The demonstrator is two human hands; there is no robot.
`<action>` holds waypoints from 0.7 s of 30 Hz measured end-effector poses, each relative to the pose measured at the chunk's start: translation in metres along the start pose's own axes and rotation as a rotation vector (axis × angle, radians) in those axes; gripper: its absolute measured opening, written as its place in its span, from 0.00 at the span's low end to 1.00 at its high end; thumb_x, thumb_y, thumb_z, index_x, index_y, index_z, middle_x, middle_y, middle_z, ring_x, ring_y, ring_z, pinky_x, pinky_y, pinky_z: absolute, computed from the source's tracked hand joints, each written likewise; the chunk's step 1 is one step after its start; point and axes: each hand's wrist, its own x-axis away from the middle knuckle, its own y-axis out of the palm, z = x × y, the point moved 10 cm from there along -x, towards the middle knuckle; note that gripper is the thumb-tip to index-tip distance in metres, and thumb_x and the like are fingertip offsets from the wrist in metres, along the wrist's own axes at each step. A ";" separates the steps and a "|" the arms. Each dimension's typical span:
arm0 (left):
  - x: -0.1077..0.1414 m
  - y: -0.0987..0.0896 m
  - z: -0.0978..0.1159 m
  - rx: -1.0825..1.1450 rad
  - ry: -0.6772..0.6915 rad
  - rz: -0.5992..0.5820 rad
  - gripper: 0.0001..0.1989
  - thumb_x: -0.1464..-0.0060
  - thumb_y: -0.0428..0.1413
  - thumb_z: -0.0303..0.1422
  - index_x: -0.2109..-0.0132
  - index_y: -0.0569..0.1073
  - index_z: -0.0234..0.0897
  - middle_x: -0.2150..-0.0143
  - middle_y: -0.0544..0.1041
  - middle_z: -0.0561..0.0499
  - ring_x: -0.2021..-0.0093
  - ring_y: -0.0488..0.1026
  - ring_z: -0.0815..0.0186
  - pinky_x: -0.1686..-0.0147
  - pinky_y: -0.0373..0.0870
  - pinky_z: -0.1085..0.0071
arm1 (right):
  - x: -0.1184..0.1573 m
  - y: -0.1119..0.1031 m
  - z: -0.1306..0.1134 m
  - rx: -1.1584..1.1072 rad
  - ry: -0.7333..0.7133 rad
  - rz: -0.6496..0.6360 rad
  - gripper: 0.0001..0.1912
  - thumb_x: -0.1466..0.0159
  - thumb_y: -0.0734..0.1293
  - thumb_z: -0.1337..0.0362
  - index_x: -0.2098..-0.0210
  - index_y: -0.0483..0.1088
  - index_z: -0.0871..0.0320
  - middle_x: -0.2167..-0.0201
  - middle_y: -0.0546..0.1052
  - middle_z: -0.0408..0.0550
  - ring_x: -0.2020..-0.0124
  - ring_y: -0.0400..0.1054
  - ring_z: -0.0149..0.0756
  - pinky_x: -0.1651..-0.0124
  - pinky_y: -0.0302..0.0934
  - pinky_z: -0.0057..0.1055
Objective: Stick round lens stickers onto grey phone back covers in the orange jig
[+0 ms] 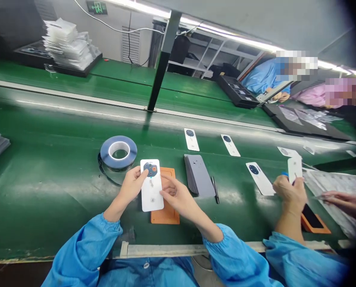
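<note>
"What do the containers hold?"

"The black tray [79, 72] at upper left carries a tall stack of white sleeves [67, 44]. The black bin [232, 95] farther right has flat pieces in it, too small to name. By the co-worker's hand [291, 195], an orange holder [322, 230] has something dark and flat in it."

"And the orange tray [166, 218] in front of the wearer?"

"It lies on the green surface [61, 179], partly hidden behind the white panel [152, 197], so I can't tell its contents. The panel is held up in front of it, between a tape roll [105, 153] and a grey stack [200, 175]."

"How is the panel held?"

"The left grip [132, 184] pinches its upper left side, thumb over the round dark patch [151, 169], fingers behind. The right grip [179, 197] is loosely curled, fingertips at the right edge. Whether it pinches too, I can't tell."
</note>
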 end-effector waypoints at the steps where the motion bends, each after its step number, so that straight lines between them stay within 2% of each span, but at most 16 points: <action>1: 0.000 -0.008 0.005 0.007 0.034 0.051 0.24 0.41 0.56 0.49 0.47 0.73 0.34 0.60 0.82 0.44 0.64 0.80 0.58 0.71 0.75 0.68 | -0.012 -0.007 -0.003 -0.022 -0.013 0.020 0.26 0.37 0.68 0.64 0.39 0.67 0.56 0.64 0.79 0.47 0.64 0.76 0.36 0.59 0.72 0.36; 3: 0.006 -0.036 0.019 -0.047 0.142 0.227 0.24 0.41 0.56 0.46 0.43 0.72 0.35 0.56 0.82 0.43 0.62 0.81 0.58 0.70 0.76 0.68 | -0.045 -0.027 -0.010 -0.038 -0.047 0.068 0.25 0.39 0.69 0.64 0.42 0.69 0.59 0.65 0.79 0.47 0.64 0.76 0.36 0.60 0.72 0.35; 5: 0.019 -0.068 0.039 -0.158 0.290 0.437 0.20 0.39 0.55 0.44 0.45 0.74 0.37 0.56 0.81 0.44 0.62 0.81 0.60 0.67 0.78 0.67 | -0.089 -0.051 -0.013 -0.010 -0.046 0.128 0.25 0.40 0.69 0.65 0.43 0.70 0.61 0.65 0.80 0.48 0.67 0.75 0.35 0.62 0.72 0.33; 7: 0.035 -0.097 0.056 -0.261 0.423 0.601 0.16 0.38 0.53 0.41 0.50 0.76 0.38 0.59 0.81 0.45 0.63 0.81 0.61 0.62 0.79 0.65 | -0.136 -0.075 -0.008 0.090 0.047 0.213 0.23 0.41 0.68 0.69 0.45 0.72 0.64 0.65 0.81 0.49 0.68 0.74 0.33 0.64 0.71 0.30; 9: 0.044 -0.125 0.067 -0.347 0.491 0.720 0.13 0.37 0.51 0.38 0.51 0.76 0.39 0.60 0.82 0.46 0.61 0.81 0.61 0.57 0.79 0.64 | -0.177 -0.091 -0.006 0.144 0.085 0.263 0.24 0.42 0.68 0.71 0.45 0.72 0.67 0.65 0.82 0.51 0.69 0.74 0.33 0.66 0.70 0.29; 11: 0.045 -0.147 0.072 -0.450 0.511 0.788 0.13 0.39 0.50 0.33 0.51 0.77 0.40 0.55 0.81 0.46 0.53 0.79 0.59 0.49 0.77 0.61 | -0.207 -0.099 -0.003 0.199 0.121 0.296 0.24 0.43 0.68 0.72 0.46 0.73 0.69 0.68 0.82 0.52 0.70 0.74 0.34 0.64 0.70 0.30; 13: 0.036 -0.159 0.073 -0.576 0.505 0.749 0.16 0.44 0.51 0.27 0.52 0.78 0.41 0.44 0.78 0.45 0.41 0.74 0.56 0.39 0.71 0.57 | -0.224 -0.101 0.002 0.266 0.156 0.321 0.23 0.44 0.68 0.73 0.48 0.74 0.71 0.69 0.82 0.53 0.69 0.75 0.37 0.60 0.71 0.33; 15: 0.022 -0.161 0.067 -0.690 0.476 0.621 0.20 0.51 0.52 0.24 0.52 0.79 0.42 0.32 0.68 0.47 0.30 0.62 0.52 0.31 0.61 0.51 | -0.230 -0.101 0.006 0.338 0.175 0.346 0.21 0.44 0.69 0.72 0.50 0.76 0.70 0.65 0.83 0.57 0.63 0.77 0.42 0.53 0.70 0.37; 17: 0.010 -0.159 0.057 -0.742 0.420 0.481 0.25 0.54 0.54 0.23 0.48 0.79 0.43 0.27 0.59 0.48 0.26 0.52 0.49 0.29 0.55 0.47 | -0.229 -0.102 0.007 0.403 0.174 0.366 0.20 0.43 0.70 0.70 0.52 0.77 0.69 0.58 0.82 0.62 0.54 0.77 0.47 0.46 0.66 0.39; 19: 0.005 -0.158 0.048 -0.735 0.358 0.383 0.29 0.53 0.54 0.23 0.43 0.76 0.42 0.25 0.56 0.46 0.26 0.53 0.48 0.30 0.56 0.47 | -0.223 -0.102 0.006 0.452 0.160 0.369 0.19 0.42 0.70 0.67 0.52 0.77 0.69 0.53 0.81 0.65 0.48 0.75 0.50 0.42 0.64 0.41; 21: 0.005 -0.157 0.044 -0.712 0.319 0.337 0.28 0.50 0.54 0.25 0.41 0.74 0.42 0.26 0.57 0.45 0.28 0.58 0.50 0.30 0.58 0.51 | -0.214 -0.100 0.001 0.482 0.135 0.352 0.19 0.40 0.69 0.65 0.51 0.77 0.67 0.51 0.80 0.64 0.47 0.74 0.50 0.41 0.62 0.41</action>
